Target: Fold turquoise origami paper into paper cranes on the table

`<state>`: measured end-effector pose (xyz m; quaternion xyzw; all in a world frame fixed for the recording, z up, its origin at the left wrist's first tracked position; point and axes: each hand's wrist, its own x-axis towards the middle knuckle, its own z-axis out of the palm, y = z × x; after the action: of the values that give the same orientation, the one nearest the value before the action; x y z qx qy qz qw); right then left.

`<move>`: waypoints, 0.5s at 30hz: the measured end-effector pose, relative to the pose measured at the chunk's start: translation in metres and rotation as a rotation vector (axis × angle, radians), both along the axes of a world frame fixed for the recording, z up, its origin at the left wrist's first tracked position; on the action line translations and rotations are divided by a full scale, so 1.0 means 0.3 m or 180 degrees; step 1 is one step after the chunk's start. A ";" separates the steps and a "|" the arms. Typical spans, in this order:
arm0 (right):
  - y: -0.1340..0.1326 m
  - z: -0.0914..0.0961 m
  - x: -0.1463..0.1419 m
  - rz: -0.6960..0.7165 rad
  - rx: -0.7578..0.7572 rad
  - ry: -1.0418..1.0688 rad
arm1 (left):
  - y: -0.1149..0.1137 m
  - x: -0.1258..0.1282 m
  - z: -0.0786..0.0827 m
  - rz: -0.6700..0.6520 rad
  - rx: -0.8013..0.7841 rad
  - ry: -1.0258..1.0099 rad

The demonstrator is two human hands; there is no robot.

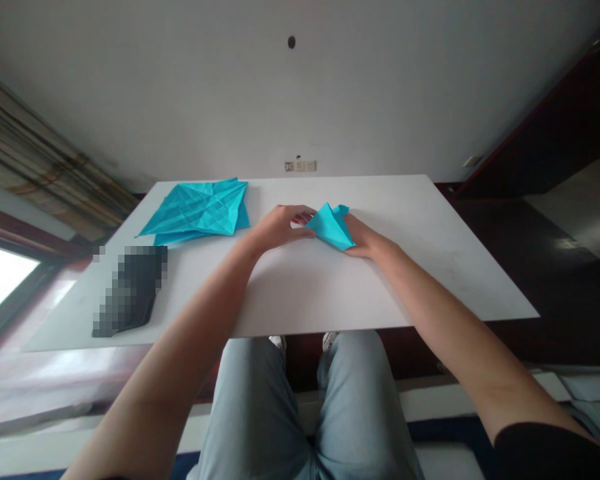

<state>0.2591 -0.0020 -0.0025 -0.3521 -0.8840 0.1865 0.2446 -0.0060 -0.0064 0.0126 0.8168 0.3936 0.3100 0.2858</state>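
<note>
A small folded piece of turquoise paper (331, 227), with pointed corners, is held between my hands just over the middle of the white table (320, 287). My left hand (286, 225) pinches its left corner between thumb and fingers. From the right, my right hand (363, 237) grips the paper, and most of its fingers are hidden behind the folds. At the back left of the table lie creased turquoise sheets (200, 207), one on top of another, marked with many fold lines.
A dark, pixelated object (130, 287) lies at the table's front left. Behind the table rises a white wall with sockets (300, 166). A patterned curtain (45, 147) hangs at the left, near a window. My knees (355, 387) are below the front edge.
</note>
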 end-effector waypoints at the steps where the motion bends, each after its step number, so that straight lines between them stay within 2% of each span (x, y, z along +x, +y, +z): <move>1: -0.005 0.008 -0.002 0.0122 -0.0166 0.0042 | 0.002 0.000 -0.003 0.0007 0.0013 0.0013; 3: -0.010 0.018 0.002 0.0096 -0.0277 -0.0121 | 0.004 0.000 -0.010 0.0027 0.0029 0.0028; 6: 0.006 0.010 0.035 -0.0347 -0.0034 -0.0428 | 0.005 0.001 -0.017 0.0074 0.0024 0.0041; 10: 0.056 -0.027 0.111 -0.0477 0.0223 -0.0395 | 0.003 0.006 -0.021 0.0145 0.0096 0.0171; 15: 0.091 -0.072 0.146 -0.0651 0.0020 -0.0608 | 0.004 0.011 -0.024 0.0129 0.0166 0.0303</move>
<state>0.3028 0.0252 -0.0240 -0.4556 -0.8634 0.1235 0.1782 -0.0028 -0.0051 0.0052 0.8297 0.4150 0.2866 0.2391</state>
